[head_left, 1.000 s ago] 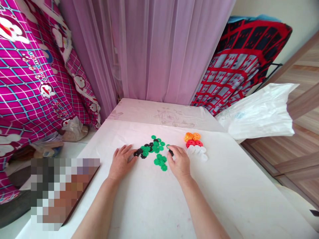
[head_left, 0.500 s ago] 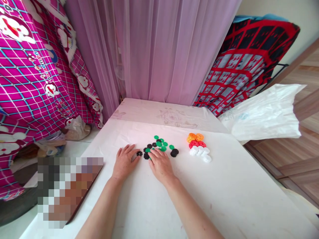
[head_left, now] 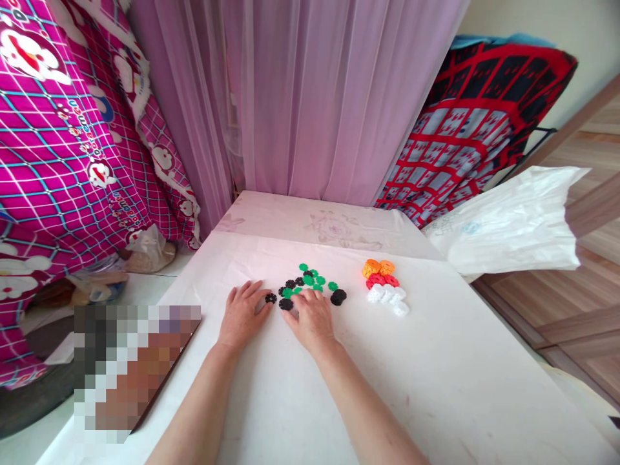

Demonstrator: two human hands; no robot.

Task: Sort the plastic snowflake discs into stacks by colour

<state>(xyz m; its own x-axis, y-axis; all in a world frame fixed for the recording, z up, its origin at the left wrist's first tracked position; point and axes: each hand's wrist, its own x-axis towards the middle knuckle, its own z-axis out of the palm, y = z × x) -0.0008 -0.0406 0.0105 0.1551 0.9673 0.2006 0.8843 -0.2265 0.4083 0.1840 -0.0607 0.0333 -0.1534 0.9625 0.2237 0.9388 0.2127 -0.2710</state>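
Note:
My left hand (head_left: 242, 316) lies flat on the table, fingers spread. A small black notched disc (head_left: 270, 298) sits by its thumb and forefinger. My right hand (head_left: 312, 316) rests at the near side of a loose group of notched discs, its fingers bent over some green ones and its thumb apart, beside a black disc (head_left: 285, 304). Green discs (head_left: 308, 279) and black discs (head_left: 290, 284) lie mixed just beyond the fingers. To the right of that hand is a small pile of black discs (head_left: 338, 297). Its fingertips partly hide what lies under them.
Orange discs (head_left: 372, 267), red discs (head_left: 382, 281) and white discs (head_left: 388, 294) lie grouped on the right of the white table (head_left: 271, 400). A white plastic bag (head_left: 513, 223) hangs at the right edge. A blurred flat object (head_left: 145, 374) lies at the left edge. A purple curtain (head_left: 310, 97) hangs behind.
My right hand has drawn slightly back, its fingers bending more and its thumb shifting left. The black disc beside that thumb shows more plainly. My left hand has stayed in place.

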